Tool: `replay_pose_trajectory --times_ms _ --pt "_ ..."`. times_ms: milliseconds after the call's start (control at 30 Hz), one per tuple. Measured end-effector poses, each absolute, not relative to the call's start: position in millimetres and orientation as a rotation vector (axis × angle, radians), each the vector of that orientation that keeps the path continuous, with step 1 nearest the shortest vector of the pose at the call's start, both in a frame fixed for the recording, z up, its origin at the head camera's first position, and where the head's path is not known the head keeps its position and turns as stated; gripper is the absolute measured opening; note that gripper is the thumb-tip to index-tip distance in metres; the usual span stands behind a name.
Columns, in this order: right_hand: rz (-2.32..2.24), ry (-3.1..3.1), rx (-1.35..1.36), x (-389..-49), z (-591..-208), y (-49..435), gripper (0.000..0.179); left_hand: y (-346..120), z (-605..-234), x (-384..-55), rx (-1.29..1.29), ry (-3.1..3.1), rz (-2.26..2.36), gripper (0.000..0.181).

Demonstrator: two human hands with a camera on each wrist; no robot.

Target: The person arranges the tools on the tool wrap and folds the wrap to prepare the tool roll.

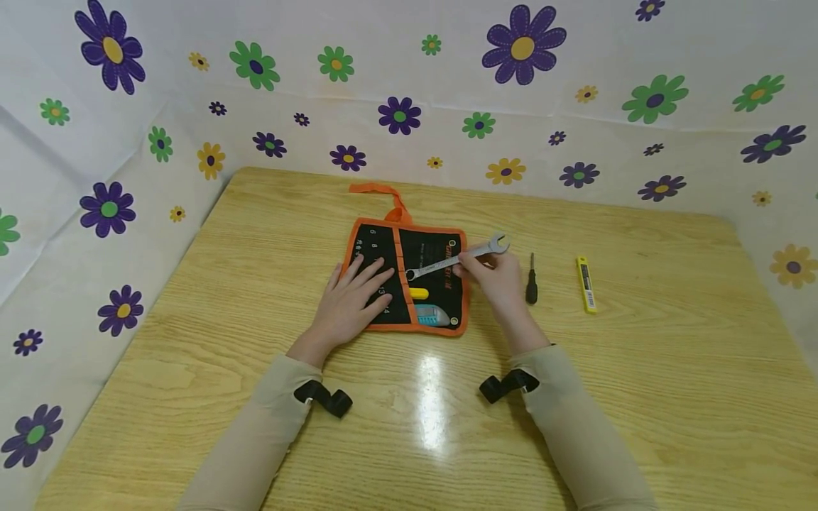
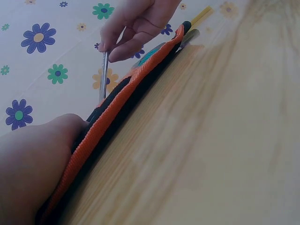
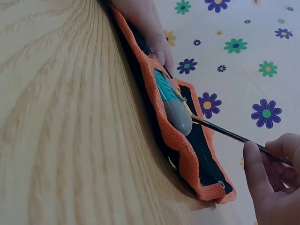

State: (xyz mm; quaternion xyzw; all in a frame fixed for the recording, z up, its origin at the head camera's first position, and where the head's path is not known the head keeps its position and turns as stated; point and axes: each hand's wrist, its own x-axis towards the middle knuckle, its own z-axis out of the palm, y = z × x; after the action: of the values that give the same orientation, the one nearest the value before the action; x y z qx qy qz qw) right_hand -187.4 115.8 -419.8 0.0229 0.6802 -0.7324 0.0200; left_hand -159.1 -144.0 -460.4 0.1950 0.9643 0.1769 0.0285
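A black tool pouch with orange edging [image 1: 410, 328] lies flat on the table. My left hand [image 1: 348, 301] rests with spread fingers on its numbered left part. My right hand [image 1: 498, 280] pinches a silver combination wrench [image 1: 441, 267] between thumb and fingers; the ring end is right at the orange pocket edge, the open end points up to the right. In the right wrist view the wrench [image 3: 225, 132] slants down to the pouch beside a teal and grey utility knife [image 3: 172, 105]. That knife and a yellow-handled tool [image 1: 419, 293] sit in the pockets.
Right of the pouch lie a small black screwdriver [image 1: 532, 284] and a slim yellow packet [image 1: 586, 285]. An orange strap [image 1: 377, 188] trails from the pouch's far edge. A white cloth with flowers [image 1: 447, 85] hangs behind the wooden table [image 1: 639, 397].
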Motion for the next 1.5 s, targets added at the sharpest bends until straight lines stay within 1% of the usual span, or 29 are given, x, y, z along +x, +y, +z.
replay_pose_trajectory --times_ms 167,367,533,833,900,1033,1067,1233,1367,1500 --pt "-2.303 1.987 0.158 -189.1 -423.0 115.1 0.036 -144.8 -461.7 -160.1 0.613 2.981 0.551 0.056" --pt "-2.333 1.920 0.188 -190.0 -425.1 114.5 0.035 -145.0 -461.2 -160.7 0.613 2.982 0.554 0.056" --pt "-2.339 1.900 0.188 -188.8 -424.8 114.9 0.030 -144.6 -459.6 -161.0 0.611 2.982 0.551 0.055" --pt "-2.434 1.738 0.231 -186.2 -421.1 120.7 0.038 -144.3 -460.3 -160.0 0.620 2.986 0.545 0.055" --pt "-2.436 1.703 0.229 -184.8 -418.7 124.4 0.034 -144.0 -459.9 -159.8 0.619 2.984 0.554 0.055" --pt "-2.307 1.841 0.173 -182.5 -415.9 132.7 0.023 -143.9 -460.1 -159.5 0.615 2.982 0.556 0.055" --pt "-2.277 1.897 0.167 -182.5 -415.6 134.7 0.023 -143.9 -460.0 -159.4 0.613 2.982 0.555 0.055" --pt "-2.144 2.180 0.136 -183.5 -415.9 145.4 0.030 -143.1 -460.4 -159.5 0.611 2.983 0.552 0.055" --pt "-2.031 2.288 0.051 -181.3 -415.0 154.8 0.040 -142.8 -461.1 -159.5 0.612 2.978 0.555 0.055" --pt "-1.927 2.294 0.006 -179.9 -413.2 162.1 0.040 -143.3 -460.9 -159.1 0.607 2.975 0.561 0.055"
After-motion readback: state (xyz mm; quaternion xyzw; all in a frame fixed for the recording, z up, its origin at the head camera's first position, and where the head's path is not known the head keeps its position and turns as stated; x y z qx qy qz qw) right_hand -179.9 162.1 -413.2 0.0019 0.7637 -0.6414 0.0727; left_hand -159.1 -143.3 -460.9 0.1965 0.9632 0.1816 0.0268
